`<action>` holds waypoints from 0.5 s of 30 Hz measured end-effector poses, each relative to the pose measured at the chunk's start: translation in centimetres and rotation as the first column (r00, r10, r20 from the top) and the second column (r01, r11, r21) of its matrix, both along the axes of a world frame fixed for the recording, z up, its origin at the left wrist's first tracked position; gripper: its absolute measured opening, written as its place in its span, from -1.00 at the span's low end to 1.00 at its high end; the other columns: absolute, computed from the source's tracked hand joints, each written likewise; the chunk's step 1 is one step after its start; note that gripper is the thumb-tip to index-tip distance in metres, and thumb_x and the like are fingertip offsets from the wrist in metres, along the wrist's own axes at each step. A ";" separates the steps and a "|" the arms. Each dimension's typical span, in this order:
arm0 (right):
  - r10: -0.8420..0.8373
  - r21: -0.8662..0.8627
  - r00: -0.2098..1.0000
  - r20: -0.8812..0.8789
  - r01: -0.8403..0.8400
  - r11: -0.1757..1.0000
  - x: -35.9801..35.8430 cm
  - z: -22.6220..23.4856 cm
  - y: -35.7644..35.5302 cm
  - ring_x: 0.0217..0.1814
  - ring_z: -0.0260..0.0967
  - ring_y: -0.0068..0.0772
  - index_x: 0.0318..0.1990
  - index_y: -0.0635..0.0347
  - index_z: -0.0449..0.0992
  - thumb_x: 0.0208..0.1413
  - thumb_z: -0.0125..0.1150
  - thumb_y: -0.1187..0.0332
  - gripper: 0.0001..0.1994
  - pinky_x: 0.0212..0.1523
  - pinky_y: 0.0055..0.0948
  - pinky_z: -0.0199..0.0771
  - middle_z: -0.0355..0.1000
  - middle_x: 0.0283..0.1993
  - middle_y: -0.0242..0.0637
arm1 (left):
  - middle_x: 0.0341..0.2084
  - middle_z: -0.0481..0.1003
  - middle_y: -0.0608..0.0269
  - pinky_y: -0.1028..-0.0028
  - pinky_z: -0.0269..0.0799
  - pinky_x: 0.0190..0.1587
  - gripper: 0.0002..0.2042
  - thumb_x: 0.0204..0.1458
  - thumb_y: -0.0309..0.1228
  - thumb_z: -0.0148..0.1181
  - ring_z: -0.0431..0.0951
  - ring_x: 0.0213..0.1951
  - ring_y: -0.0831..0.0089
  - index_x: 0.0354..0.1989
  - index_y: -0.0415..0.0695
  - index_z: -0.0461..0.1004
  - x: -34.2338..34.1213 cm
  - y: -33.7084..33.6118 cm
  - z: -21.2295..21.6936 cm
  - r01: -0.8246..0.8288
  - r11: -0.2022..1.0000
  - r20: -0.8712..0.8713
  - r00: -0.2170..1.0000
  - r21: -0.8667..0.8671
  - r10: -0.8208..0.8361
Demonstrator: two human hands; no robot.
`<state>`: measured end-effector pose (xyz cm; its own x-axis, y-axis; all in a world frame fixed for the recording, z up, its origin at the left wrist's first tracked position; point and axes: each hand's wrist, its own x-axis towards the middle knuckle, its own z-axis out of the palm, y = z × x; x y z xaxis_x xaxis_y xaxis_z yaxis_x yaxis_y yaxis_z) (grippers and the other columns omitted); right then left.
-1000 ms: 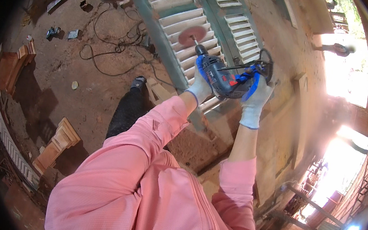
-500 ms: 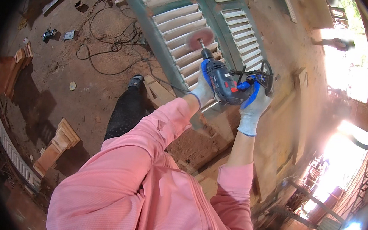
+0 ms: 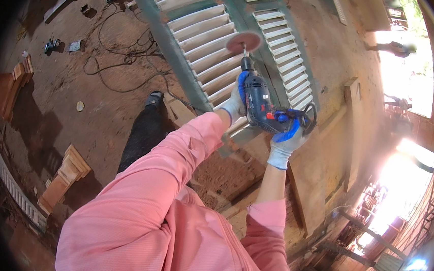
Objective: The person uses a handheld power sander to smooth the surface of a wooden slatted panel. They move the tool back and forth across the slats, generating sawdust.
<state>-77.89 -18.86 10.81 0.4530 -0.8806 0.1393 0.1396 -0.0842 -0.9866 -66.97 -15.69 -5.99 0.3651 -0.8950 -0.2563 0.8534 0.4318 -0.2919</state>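
Observation:
A dark blue power drill (image 3: 258,100) is held in both my gloved hands, its nose pointing away from me. A round reddish sanding disc (image 3: 243,42) is fitted to its chuck. My left hand (image 3: 234,102) wraps round the front of the drill body. Round the rear handle closes my right hand (image 3: 289,136), its fingers partly hidden by the drill and cord. Below the disc lies a green-framed louvred shutter (image 3: 204,37) with pale, bare-looking slats. The disc is over the middle rail between the two slat columns; I cannot tell whether it touches the wood.
Black cable (image 3: 126,57) lies in loops on the dirt floor to the left. Wooden moulding pieces (image 3: 66,174) stand at the lower left. A small dark tool (image 3: 51,46) sits farther off. Long boards (image 3: 351,131) lie on the right, near bright openings.
The drill and both hands have shifted slightly; the disc has moved right, from the left slats to the middle rail. The disc now appears more tilted.

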 end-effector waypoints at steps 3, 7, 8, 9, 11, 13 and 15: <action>0.030 0.016 0.998 0.062 -0.031 0.999 -1.6 -1.3 -0.2 -0.34 0.50 -0.36 -0.16 0.38 0.54 0.16 0.05 0.40 -0.76 -0.23 -0.37 0.57 0.52 -0.35 -0.19 | -0.29 0.58 0.01 0.01 0.53 -0.03 -0.42 0.01 0.22 0.07 0.60 -0.22 0.04 -0.17 -0.11 0.52 -0.4 0.0 -0.1 -0.002 0.999 0.017 1.000 -0.041 0.003; 0.008 -0.011 0.997 0.074 -0.007 1.000 -2.2 -2.3 -0.5 -0.35 0.50 -0.37 -0.16 0.40 0.55 0.15 0.07 0.37 -0.75 -0.26 -0.37 0.57 0.53 -0.34 -0.18 | -0.22 0.56 0.02 0.03 0.52 0.00 -0.42 0.02 0.20 0.06 0.59 -0.15 0.05 -0.11 -0.11 0.52 -1.1 0.3 -0.8 -0.047 0.997 0.035 0.998 -0.062 0.049; 0.027 -0.012 0.996 0.088 -0.026 1.000 -2.3 -2.4 -0.6 -0.37 0.50 -0.37 -0.15 0.40 0.54 0.15 0.06 0.38 -0.74 -0.27 -0.39 0.57 0.53 -0.34 -0.18 | -0.22 0.56 0.02 0.03 0.52 0.00 -0.42 0.02 0.20 0.06 0.59 -0.15 0.05 -0.11 -0.11 0.52 -1.2 0.3 -0.8 -0.050 0.996 0.007 0.999 -0.077 0.050; 0.043 -0.013 0.994 0.101 -0.042 0.999 -2.3 -2.3 -0.5 -0.38 0.50 -0.38 -0.14 0.41 0.54 0.15 0.06 0.38 -0.74 -0.29 -0.40 0.57 0.54 -0.34 -0.17 | -0.21 0.56 0.02 0.03 0.52 0.00 -0.42 0.02 0.20 0.06 0.58 -0.15 0.05 -0.12 -0.10 0.52 -1.4 0.6 -0.3 -0.050 0.995 -0.021 0.999 -0.091 0.048; 0.054 -0.016 0.994 0.099 -0.053 0.998 -2.5 -1.9 -0.2 -0.40 0.50 -0.39 -0.12 0.42 0.54 0.15 0.05 0.39 -0.73 -0.32 -0.44 0.56 0.54 -0.33 -0.17 | -0.21 0.56 0.01 0.03 0.53 -0.01 -0.43 0.02 0.20 0.05 0.58 -0.16 0.04 -0.12 -0.10 0.52 -1.9 1.3 0.7 -0.046 0.997 -0.053 0.998 -0.068 0.042; 0.056 -0.019 0.996 0.071 -0.055 0.998 -1.9 -1.1 0.6 -0.41 0.49 -0.39 -0.12 0.43 0.54 0.16 0.04 0.41 -0.73 -0.35 -0.47 0.56 0.54 -0.32 -0.16 | -0.22 0.57 0.01 0.03 0.53 -0.02 -0.44 0.03 0.20 0.05 0.59 -0.16 0.04 -0.14 -0.10 0.52 -2.0 2.0 1.4 -0.047 0.999 -0.055 0.997 0.007 0.047; 0.039 -0.009 0.998 0.048 -0.039 0.999 -2.0 -1.0 1.0 -0.41 0.50 -0.39 -0.09 0.44 0.53 0.15 0.02 0.42 -0.72 -0.34 -0.46 0.56 0.54 -0.32 -0.16 | -0.24 0.57 0.01 0.02 0.54 -0.04 -0.43 0.03 0.21 0.04 0.59 -0.18 0.04 -0.16 -0.10 0.53 -2.1 2.6 1.6 -0.064 0.998 -0.052 0.997 -0.007 0.063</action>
<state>-79.93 -17.89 9.86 0.4796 -0.8611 0.1685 0.1902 -0.0854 -0.9780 -69.12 -13.09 -4.40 0.4077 -0.8726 -0.2688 0.8080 0.4819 -0.3390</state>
